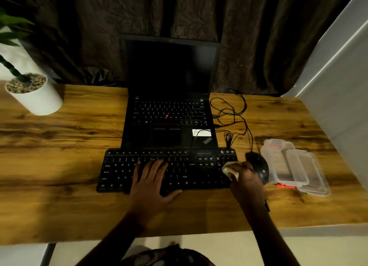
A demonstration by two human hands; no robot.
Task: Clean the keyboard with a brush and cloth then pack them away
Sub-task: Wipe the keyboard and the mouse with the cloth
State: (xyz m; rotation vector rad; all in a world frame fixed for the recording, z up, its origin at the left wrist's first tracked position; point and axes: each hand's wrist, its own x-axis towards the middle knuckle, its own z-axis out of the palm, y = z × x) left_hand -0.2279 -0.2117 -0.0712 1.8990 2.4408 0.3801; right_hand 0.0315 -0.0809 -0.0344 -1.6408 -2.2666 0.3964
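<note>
A black keyboard [179,156] lies on the wooden desk [59,146] in front of a laptop. My left hand [151,178] rests flat on its middle keys with the fingers spread. My right hand [246,178] grips a bunched pale cloth [230,169] and presses it on the keyboard's right end. A clear plastic box [286,162] with its lid beside it sits at the right. An orange-red item [283,186], possibly the brush, pokes out from under the box; most of it is hidden.
An open black laptop [169,114] stands behind the keyboard. A black mouse [258,166] lies just right of my right hand, with tangled cables [231,114] behind it. A white plant pot [33,94] stands far left. A white wall panel [338,86] borders the desk's right side.
</note>
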